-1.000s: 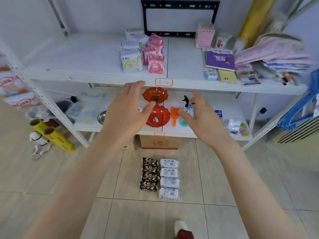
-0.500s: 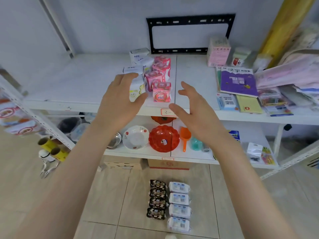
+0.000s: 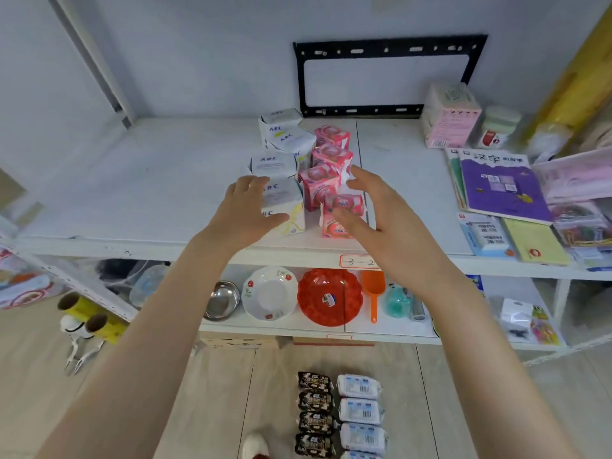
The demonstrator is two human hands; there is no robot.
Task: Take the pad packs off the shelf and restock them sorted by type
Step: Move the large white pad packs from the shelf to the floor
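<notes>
Eight pad packs stand on the upper shelf (image 3: 149,193) in two rows running front to back, side by side: four white packs (image 3: 281,157) on the left and four pink packs (image 3: 331,157) on the right. Of the hands, the left hand (image 3: 246,212) has its fingers straight and spread over the front white pack (image 3: 284,200), thumb across its face; it may be touching, but the view does not settle it. The right hand (image 3: 381,220) is likewise spread and relaxed over the front pink pack (image 3: 346,202), its thumb in front of the pack, gripping nothing. The two hands are apart, one to each row. Further right on the same shelf are a pink box (image 3: 450,117) and a purple book (image 3: 500,187). On the lower shelf (image 3: 390,329), from left to right, are a steel bowl (image 3: 222,298), white plate (image 3: 270,293), red bowl (image 3: 328,296) and orange scoop (image 3: 373,289). On the floor is a column of dark packs (image 3: 314,412) just beside a column of white-and-blue packs (image 3: 361,412).
</notes>
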